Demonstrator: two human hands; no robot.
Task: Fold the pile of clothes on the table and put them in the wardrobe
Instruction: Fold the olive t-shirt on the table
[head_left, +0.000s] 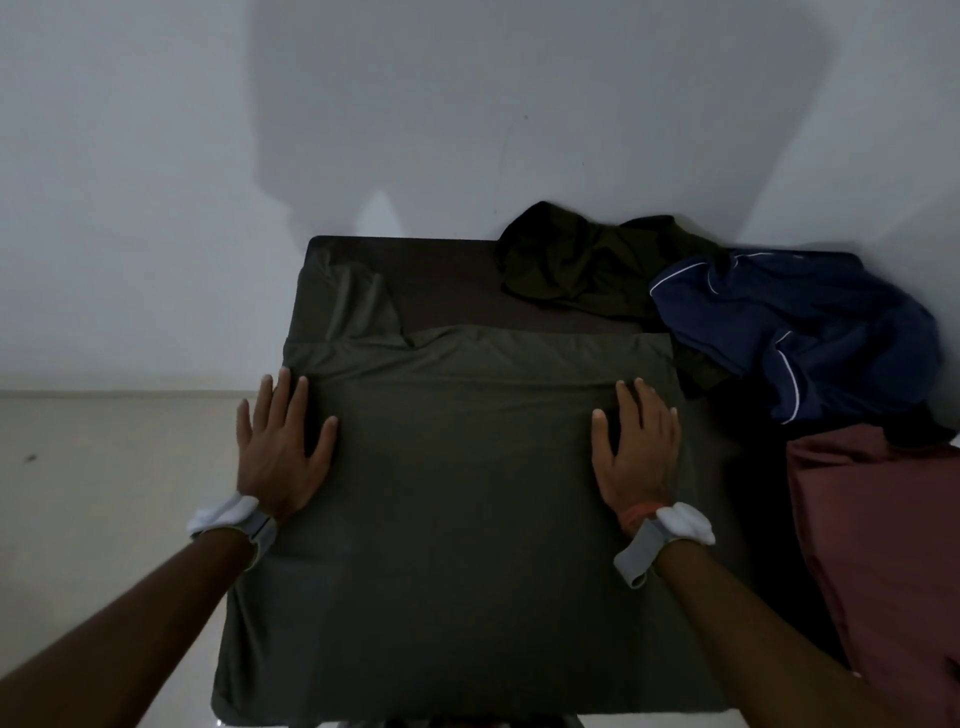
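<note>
Across most of the dark table (467, 296), the smooth olive-grey fabric shirt (467, 519) lies flat, its long axis running away from the person, with the left hand (280, 447) and right hand (639, 447) pressed open-palmed, gripping nothing, on its opposite side edges.

Head cam: I see both palms flat on the olive-grey garment (457, 493), fingers straight. Left hand (283, 452) sits at its left edge, right hand (639, 452) near its right edge. The garment is spread over the dark table (457, 291), with a fold across the far end and a sleeve (353, 301) lying far-left. Far right: crumpled dark green garment (576, 265), navy garment (795, 332) with white piping touching it, maroon cloth (883, 545) nearer me. Grey-white bands (244, 525) on both wrists.
</note>
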